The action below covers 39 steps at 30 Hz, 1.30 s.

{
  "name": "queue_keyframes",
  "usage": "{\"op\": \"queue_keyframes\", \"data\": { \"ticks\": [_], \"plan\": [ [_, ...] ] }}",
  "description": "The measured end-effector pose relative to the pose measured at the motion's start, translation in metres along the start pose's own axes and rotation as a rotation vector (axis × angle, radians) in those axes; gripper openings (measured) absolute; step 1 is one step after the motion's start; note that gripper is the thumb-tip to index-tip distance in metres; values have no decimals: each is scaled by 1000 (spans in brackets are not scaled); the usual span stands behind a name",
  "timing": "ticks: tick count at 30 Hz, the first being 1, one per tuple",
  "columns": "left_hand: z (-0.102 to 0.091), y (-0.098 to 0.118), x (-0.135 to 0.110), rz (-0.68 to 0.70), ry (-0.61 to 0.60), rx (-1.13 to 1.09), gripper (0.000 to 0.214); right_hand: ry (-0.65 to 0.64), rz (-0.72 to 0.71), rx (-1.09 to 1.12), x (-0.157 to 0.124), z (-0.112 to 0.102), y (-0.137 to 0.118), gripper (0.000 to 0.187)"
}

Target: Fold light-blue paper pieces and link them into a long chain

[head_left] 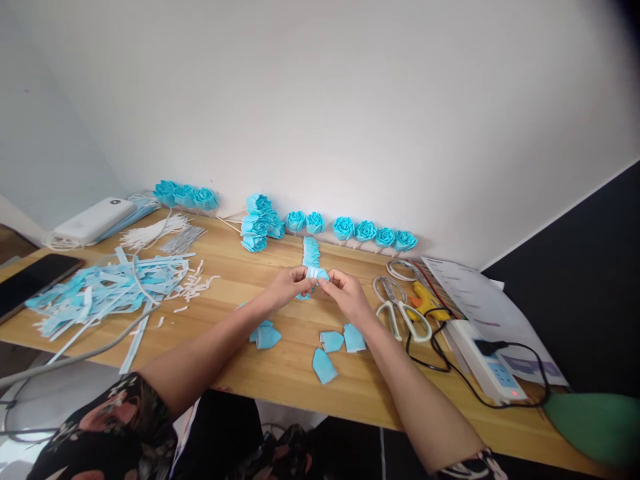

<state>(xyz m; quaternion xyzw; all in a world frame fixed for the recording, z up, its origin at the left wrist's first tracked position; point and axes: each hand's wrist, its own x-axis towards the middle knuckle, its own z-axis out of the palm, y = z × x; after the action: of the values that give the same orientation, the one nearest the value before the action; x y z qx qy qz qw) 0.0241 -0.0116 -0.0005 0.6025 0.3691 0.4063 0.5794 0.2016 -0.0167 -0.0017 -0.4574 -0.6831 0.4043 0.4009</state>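
Observation:
Between my two hands, over the middle of the table, is a small blue fabric petal (317, 273) with white on it. My left hand (291, 288) pinches its left end, and my right hand (344, 291) pinches its right end. Just behind them lies a row of overlapping blue petals (311, 252), partly hidden by my fingers. Loose cut petals (325, 366) rest nearer me by my right forearm, and a small pile of petals (269, 335) sits beside my left forearm.
Finished blue flowers (365, 231) line the wall. Blue scraps (115, 287), a phone (37, 283) and a white power bank (95, 220) lie at left. Scissors (403, 310), a yellow glue gun (427, 301), a power strip (485, 360) with a black cord and a paper sheet (480, 293) are at right.

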Motion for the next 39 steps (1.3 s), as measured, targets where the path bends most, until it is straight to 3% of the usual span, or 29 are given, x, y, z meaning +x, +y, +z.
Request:
{"op": "queue_keyframes", "data": {
  "ticks": [8,12,21,23,26,29,34,39],
  "plan": [
    [-6,3,-1,36,-7,-18,32,-102,35,163,0,-4,-6,37],
    [-7,6,-2,35,26,30,32,-55,52,227,1,-9,-5,38],
    [-6,6,-2,18,15,44,32,-74,28,141,3,-8,-4,24],
    [-6,4,-1,37,68,13,30,-38,17,123,2,-7,-5,23],
    [-5,5,-1,78,238,-11,28,68,5,86,2,-7,-5,22],
    [-2,9,-5,151,352,89,31,130,-20,6,1,-5,-3,21],
    [6,6,-7,179,249,251,24,143,-83,-114,-2,-1,-7,20],
    [7,-2,-4,162,242,313,19,154,-110,-143,-4,2,-11,19]
  ]
}}
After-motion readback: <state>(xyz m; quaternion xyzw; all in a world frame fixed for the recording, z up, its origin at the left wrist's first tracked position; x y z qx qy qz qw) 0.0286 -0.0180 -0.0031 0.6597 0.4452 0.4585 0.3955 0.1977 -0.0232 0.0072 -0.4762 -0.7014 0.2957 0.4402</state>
